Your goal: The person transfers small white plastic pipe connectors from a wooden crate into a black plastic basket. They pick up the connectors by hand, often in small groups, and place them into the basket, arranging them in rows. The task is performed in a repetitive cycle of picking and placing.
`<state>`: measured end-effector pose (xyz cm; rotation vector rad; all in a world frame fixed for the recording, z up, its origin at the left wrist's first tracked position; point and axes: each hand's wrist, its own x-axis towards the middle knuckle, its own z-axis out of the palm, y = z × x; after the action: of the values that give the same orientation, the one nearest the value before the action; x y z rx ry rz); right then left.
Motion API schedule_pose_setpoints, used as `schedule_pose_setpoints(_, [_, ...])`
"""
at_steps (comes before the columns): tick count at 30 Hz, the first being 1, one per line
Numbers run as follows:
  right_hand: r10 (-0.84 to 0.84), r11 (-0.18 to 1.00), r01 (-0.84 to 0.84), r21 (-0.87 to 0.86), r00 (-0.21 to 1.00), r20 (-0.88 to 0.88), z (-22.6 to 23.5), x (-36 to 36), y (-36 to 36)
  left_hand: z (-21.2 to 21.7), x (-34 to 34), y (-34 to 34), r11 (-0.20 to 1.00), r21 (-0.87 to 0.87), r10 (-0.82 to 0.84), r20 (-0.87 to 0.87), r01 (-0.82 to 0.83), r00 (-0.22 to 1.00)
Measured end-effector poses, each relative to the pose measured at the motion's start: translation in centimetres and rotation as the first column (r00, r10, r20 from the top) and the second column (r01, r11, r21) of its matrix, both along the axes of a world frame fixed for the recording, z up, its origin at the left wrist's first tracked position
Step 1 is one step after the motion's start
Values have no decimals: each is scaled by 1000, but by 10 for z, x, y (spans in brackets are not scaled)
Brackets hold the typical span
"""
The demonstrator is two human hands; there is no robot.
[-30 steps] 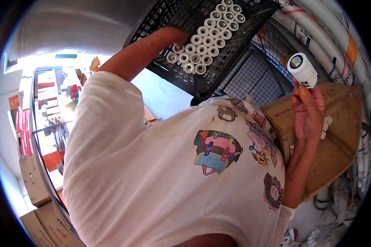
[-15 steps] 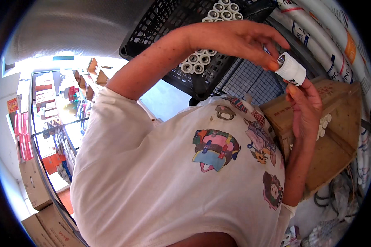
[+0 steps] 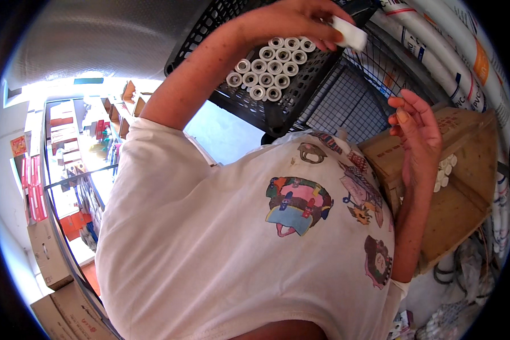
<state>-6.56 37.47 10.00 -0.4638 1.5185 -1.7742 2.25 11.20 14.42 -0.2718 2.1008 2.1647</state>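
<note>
My left hand [image 3: 317, 25] grips a short white plastic pipe fitting [image 3: 350, 34] between thumb and fingers, above the right side of a black plastic crate [image 3: 209, 42]. Inside the crate, white round fittings [image 3: 275, 67] stand in close rows with their open ends up. Off to the right, my right hand [image 3: 416, 122] is raised with nothing in it, its fingers loosely bent and apart. Just below that hand is an opened cardboard box [image 3: 459, 198], where several white fittings [image 3: 445, 171] show beside my wrist.
A black wire grid [image 3: 345, 105] lies between the crate and the cardboard box. Long white pipes [image 3: 436, 54] lean along the far right. Shelves with goods [image 3: 68, 153] and stacked cartons [image 3: 48, 255] stand at the left. Tangled bags and cords [image 3: 464, 277] lie at the lower right.
The fitting was between both hands. My right hand has let go of it, and my left hand has carried it up and left, toward the crate, uncovering more of the rows.
</note>
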Motion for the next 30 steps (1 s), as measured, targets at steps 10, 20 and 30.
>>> schedule_pose_setpoints(10, [33,999,-33,-10,999,-8,-2,-2,2,-91,35,-122,122,-935,293,354,332,888])
schedule_pose_setpoints(20, [31,999,-31,-16,1000,-1,-2,-1,3,-153,56,-138,101,-744,340,650,661,680])
schedule_pose_setpoints(30, [28,999,-29,-30,1000,-4,-3,-1,4,-136,56,-133,506,-613,278,782,607,558])
